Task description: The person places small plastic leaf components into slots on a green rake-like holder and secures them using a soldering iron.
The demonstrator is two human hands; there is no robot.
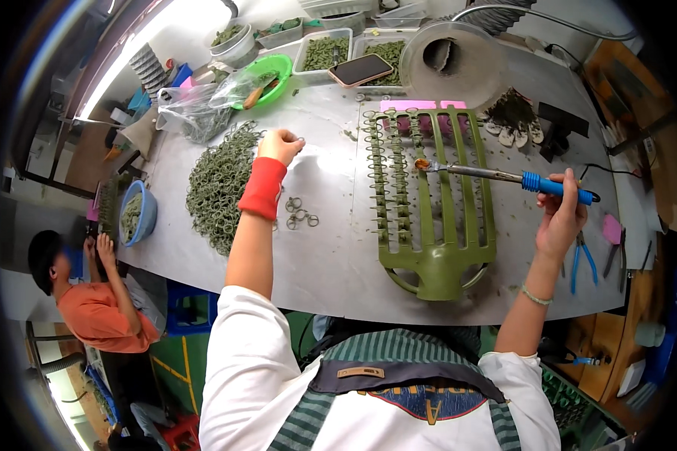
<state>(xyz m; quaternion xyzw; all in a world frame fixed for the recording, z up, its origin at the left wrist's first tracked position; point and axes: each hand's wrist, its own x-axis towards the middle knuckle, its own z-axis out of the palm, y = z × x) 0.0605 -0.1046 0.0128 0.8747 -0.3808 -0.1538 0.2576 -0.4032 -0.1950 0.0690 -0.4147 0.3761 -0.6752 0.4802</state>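
I'm seeing the left hand (pixel 278 147) pinching something small, perhaps a ring, beside the ring pile (pixel 222 192) left of centre; the right is gripping a soldering iron (pixel 480 172) over the green rack (pixel 437 274), right of centre. Ring-handling seems underway, calling for a steady pinch. Clear tubs (pixel 311 77), top centre, and a blue basin (pixel 150 214), far left, are holding green pieces.

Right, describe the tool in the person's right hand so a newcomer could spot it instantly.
On the grey metal table lies a slatted olive-green frame. The right hand holds a long tool over it. Unlike the blue-handled pliers nearby, it has a single straight metal shaft and one blue grip.
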